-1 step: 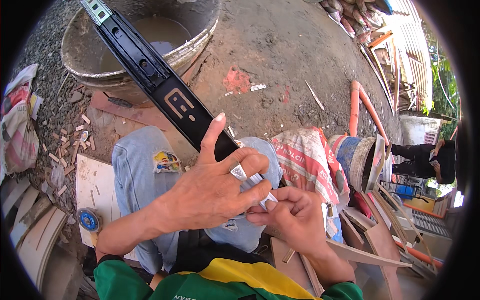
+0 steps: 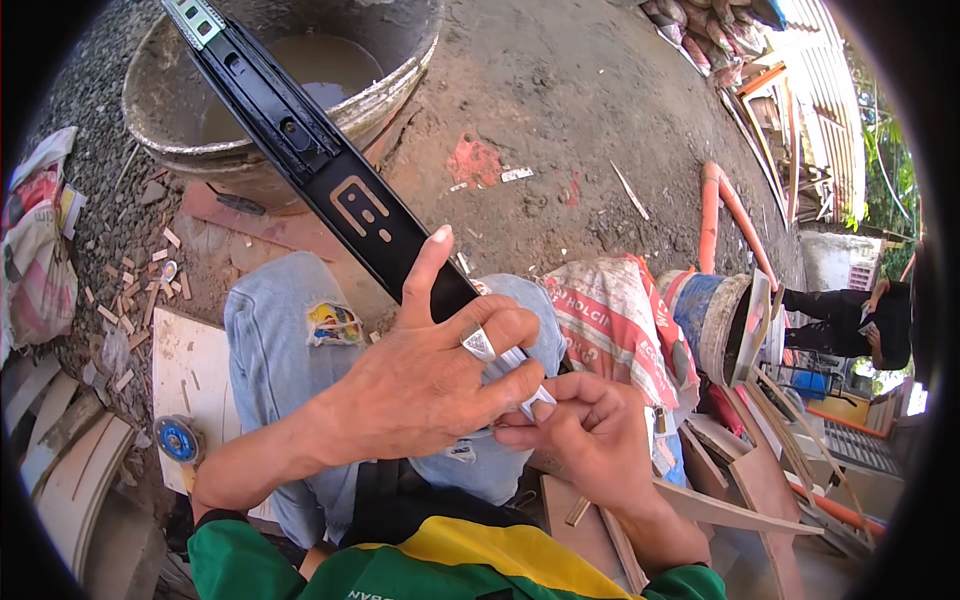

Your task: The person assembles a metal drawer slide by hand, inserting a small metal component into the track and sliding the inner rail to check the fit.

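A long black metal drawer slide (image 2: 345, 200) slants from the upper left down to my lap. My left hand (image 2: 400, 375), with a silver ring, wraps round its lower part, the index finger stretched out along the rail. My right hand (image 2: 590, 430) is closed, its thumb and fingers pinching a small pale pointed piece (image 2: 540, 397) at the slide's near end. Whether that piece is part of the slide I cannot tell. The left fingertips almost meet the right hand there. My palms and fingers hide most of the slide's lower end.
A large tub (image 2: 405, 95) of murky water stands beyond the slide. Red-and-white sacks (image 2: 620, 320) and a bucket (image 2: 705, 310) lie to the right, near orange pipe (image 2: 712, 215). At left are a board (image 2: 190, 360), a blue disc (image 2: 178, 439) and wood scraps. Another person (image 2: 850, 315) is far right.
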The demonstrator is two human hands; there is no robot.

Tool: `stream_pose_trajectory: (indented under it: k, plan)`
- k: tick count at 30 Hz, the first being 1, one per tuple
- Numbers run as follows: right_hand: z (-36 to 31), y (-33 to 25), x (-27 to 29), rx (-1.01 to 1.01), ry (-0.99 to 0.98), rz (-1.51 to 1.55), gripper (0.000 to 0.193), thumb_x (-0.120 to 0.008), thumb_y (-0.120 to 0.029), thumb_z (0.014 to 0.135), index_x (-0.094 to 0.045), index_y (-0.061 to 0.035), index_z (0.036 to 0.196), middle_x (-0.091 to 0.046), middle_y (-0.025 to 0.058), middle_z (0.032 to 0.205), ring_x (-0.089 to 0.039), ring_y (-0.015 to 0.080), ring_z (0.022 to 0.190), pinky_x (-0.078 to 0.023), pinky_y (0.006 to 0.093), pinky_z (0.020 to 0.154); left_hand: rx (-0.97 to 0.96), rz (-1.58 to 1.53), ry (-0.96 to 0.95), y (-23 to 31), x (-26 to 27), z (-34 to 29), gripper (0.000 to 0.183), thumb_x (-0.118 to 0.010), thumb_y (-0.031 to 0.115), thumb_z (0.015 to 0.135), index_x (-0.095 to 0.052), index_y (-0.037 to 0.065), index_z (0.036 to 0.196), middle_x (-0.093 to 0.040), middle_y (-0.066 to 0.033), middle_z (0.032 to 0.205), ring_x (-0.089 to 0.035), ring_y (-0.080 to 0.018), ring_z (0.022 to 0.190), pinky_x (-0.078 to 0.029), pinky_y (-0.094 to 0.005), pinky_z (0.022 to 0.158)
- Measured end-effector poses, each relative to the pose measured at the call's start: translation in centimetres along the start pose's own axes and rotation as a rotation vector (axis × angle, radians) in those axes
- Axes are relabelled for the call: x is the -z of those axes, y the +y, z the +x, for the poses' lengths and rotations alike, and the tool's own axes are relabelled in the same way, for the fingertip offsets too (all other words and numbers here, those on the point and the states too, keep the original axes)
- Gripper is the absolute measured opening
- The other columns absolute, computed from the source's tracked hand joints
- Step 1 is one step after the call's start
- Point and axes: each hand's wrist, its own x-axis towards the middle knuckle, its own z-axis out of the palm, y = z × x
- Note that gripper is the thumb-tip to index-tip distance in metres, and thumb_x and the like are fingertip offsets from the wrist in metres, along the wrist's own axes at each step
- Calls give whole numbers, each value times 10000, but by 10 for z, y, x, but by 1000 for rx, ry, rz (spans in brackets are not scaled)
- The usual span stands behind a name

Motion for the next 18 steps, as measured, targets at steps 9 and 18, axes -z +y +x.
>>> stream_pose_trajectory:
  k: [9, 18]
  plan:
    - [3, -5, 12, -42, -138, -54, 237, -519, -106, 971, -550, 114, 1053, -686, 210, 970, -711, 289, 898, -585, 348, 817, -6, -12, 13, -1, 1, -2, 274, -676, 182, 748, -613, 187, 1015, -517, -28, 1011, -617, -212, 993, -111, -712, 1076]
    - [-8, -4, 2, -249, -77, 122, 261, -545, -150, 990, -559, 51, 1156, -684, 211, 1053, -696, 311, 970, -572, 360, 849, 0, 2, 18, -1, 0, -2, 239, -642, 157, 776, -607, 190, 1010, -517, -31, 1027, -617, -209, 985, -111, -711, 1080]
